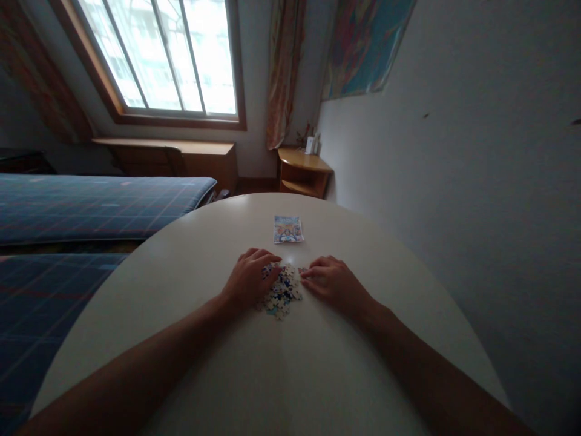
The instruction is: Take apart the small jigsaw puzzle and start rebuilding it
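A small heap of jigsaw puzzle pieces (284, 290), in blue, white and pale backing colours, lies in the middle of the table between my hands. Over its left side rests my left hand (251, 277), open, with thumb and fingers apart and touching the pieces; part of the heap is hidden beneath it. On the right edge, my right hand (333, 281) is closed, its fingertips together at a puzzle piece (302, 270). Beyond the heap, a small printed picture sheet (287, 229) with a blue and orange cartoon-like design lies flat.
The round white table (218, 387) reaches close to the wall (499, 181) on the right. Beds with blue plaid mattresses (100, 206) stand to the left. At the back are a wooden desk (204, 148) below the window (167, 60) and a corner shelf (302, 160).
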